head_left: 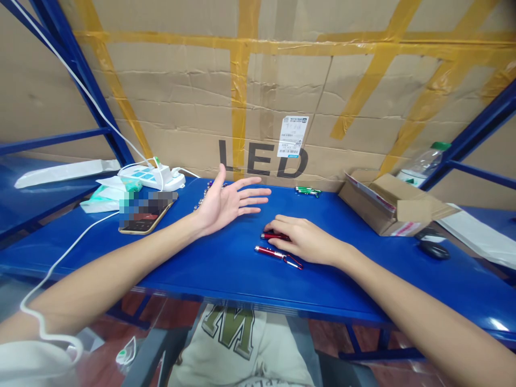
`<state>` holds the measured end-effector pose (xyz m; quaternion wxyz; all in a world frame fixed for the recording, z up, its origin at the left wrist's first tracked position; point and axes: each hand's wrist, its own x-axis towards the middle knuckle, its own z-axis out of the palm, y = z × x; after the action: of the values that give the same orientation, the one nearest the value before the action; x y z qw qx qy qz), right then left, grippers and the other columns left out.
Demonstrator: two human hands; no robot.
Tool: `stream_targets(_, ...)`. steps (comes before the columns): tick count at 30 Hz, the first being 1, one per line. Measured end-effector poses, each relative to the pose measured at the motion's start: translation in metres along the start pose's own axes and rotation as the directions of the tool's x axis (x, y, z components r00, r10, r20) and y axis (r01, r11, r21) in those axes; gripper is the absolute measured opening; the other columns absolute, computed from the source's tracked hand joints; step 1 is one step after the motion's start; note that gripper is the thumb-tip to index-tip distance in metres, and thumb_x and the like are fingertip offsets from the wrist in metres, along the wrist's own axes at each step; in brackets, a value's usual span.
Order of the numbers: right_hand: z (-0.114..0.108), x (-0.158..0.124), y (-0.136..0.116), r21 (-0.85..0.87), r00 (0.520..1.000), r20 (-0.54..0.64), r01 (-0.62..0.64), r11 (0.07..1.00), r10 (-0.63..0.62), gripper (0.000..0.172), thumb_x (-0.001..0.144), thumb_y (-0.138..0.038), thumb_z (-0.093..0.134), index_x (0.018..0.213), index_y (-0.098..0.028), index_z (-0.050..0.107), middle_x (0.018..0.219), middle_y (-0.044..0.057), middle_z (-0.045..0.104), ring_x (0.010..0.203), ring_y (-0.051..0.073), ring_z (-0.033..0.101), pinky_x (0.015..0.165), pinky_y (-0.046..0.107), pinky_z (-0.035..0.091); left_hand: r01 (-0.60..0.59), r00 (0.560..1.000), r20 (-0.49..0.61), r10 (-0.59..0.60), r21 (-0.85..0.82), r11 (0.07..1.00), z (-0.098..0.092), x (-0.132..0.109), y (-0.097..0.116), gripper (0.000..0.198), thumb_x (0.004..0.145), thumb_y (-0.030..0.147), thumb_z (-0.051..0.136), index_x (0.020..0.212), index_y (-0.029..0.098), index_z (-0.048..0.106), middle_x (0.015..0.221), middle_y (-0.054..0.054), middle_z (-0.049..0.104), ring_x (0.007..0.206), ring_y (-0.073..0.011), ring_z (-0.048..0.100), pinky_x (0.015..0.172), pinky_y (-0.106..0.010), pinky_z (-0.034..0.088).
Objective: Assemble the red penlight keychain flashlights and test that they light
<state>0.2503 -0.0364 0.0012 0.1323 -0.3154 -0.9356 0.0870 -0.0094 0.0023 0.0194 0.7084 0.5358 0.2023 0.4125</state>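
Observation:
My left hand [227,206] is open above the blue table, palm turned to the right, fingers spread and thumb up. It holds nothing. Under my right hand [308,236] lies a red penlight [269,236] with a silver tip; the fingers are bent around it and cover most of its body. Just in front of that hand, nearer to me, a second red penlight [270,251] with a red carabiner clip rests on the table. Several small purple-and-silver items [198,205] sit partly hidden behind my left hand. Green penlights [308,191] lie at the back.
On the left are a phone [155,219], a tissue pack [108,194] and a white power strip [141,174] with cables. An open cardboard box [387,207], a black mouse [434,250] and a plastic bottle [427,161] stand right. A cardboard wall [181,107] closes the back.

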Motion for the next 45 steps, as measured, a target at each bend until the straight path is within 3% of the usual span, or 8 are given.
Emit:
stream_targets(7,-0.004,0.000,-0.006,0.066,0.996,-0.082,0.034,0.997,-0.029,0.022,0.112,-0.040,0.054,0.108,-0.022,0.066,0.108,0.007,0.070,0.101,0.023,0.065,0.091,0.037,0.051,0.005,1.000,0.021,-0.004,-0.015,1.000,0.000,0.001,-0.001,0.096,0.101,0.083,0.025,0.164,0.013,0.046,0.155,-0.022,0.061,0.149,-0.0405,0.053,0.122,-0.054,0.040)
stream_targets(12,-0.007,0.000,-0.012,0.091,0.997,0.025,0.070,0.993,-0.073,0.033,0.104,-0.051,0.068,0.090,-0.022,0.061,0.094,0.001,0.070,0.090,0.020,0.061,0.087,0.037,0.041,0.004,1.000,0.011,-0.004,-0.029,1.000,0.000,0.001,-0.001,0.098,0.101,0.084,0.024,0.163,0.011,0.046,0.154,-0.024,0.061,0.149,-0.0413,0.053,0.122,-0.055,0.038)
stream_targets(16,-0.006,0.001,-0.011,0.116,0.993,0.092,0.057,0.992,-0.068,0.026,0.105,-0.043,0.067,0.090,-0.022,0.061,0.094,0.001,0.071,0.094,0.022,0.059,0.088,0.038,0.037,0.004,1.000,0.024,-0.003,-0.019,1.000,-0.002,0.001,-0.003,0.098,0.100,0.085,0.025,0.163,0.012,0.047,0.155,-0.023,0.061,0.149,-0.0417,0.052,0.122,-0.055,0.039)
stream_targets(20,-0.004,0.001,-0.012,0.144,0.999,0.038,0.028,0.989,-0.034,0.024,0.108,-0.037,0.060,0.088,-0.023,0.058,0.090,0.002,0.069,0.088,0.022,0.057,0.089,0.039,0.042,0.006,1.000,0.019,-0.005,-0.011,1.000,-0.003,0.002,-0.004,0.097,0.100,0.085,0.027,0.161,0.014,0.050,0.155,-0.024,0.061,0.148,-0.0425,0.053,0.121,-0.057,0.039)
stream_targets(29,-0.007,0.001,-0.011,0.407,0.946,-0.246,-0.098,0.908,0.212,0.020,0.106,-0.041,0.061,0.099,-0.025,0.050,0.088,-0.001,0.067,0.072,0.017,0.060,0.068,0.030,0.048,0.025,1.000,-0.017,-0.025,-0.002,1.000,0.003,0.000,0.000,0.094,0.101,0.084,0.024,0.157,0.015,0.054,0.155,-0.022,0.061,0.148,-0.0418,0.053,0.121,-0.058,0.039)
stream_targets(35,-0.004,0.002,-0.008,0.298,0.935,-0.307,-0.081,0.951,0.176,0.018,0.111,-0.037,0.051,0.121,-0.025,0.060,0.110,0.006,0.072,0.096,0.022,0.068,0.086,0.035,0.054,0.023,1.000,-0.014,-0.023,-0.006,1.000,0.002,0.000,-0.001,0.094,0.101,0.083,0.027,0.158,0.013,0.053,0.155,-0.024,0.061,0.146,-0.0422,0.055,0.120,-0.057,0.040)
stream_targets(41,-0.001,0.003,-0.008,0.432,0.913,-0.336,-0.068,0.899,0.230,0.018,0.112,-0.037,0.048,0.125,-0.025,0.049,0.109,0.006,0.070,0.090,0.020,0.071,0.081,0.034,0.058,0.018,1.000,-0.010,-0.018,-0.011,1.000,0.002,0.000,0.000,0.095,0.101,0.084,0.028,0.159,0.012,0.050,0.155,-0.024,0.060,0.147,-0.0422,0.053,0.121,-0.057,0.039)
stream_targets(45,-0.003,0.003,-0.007,0.306,0.920,-0.365,-0.027,0.952,0.143,0.023,0.113,-0.035,0.047,0.132,-0.025,0.055,0.112,0.008,0.071,0.101,0.023,0.071,0.091,0.038,0.055,0.018,1.000,-0.014,-0.018,-0.011,1.000,0.004,-0.001,0.001,0.096,0.101,0.084,0.028,0.159,0.011,0.049,0.156,-0.025,0.060,0.147,-0.0420,0.053,0.121,-0.057,0.039)
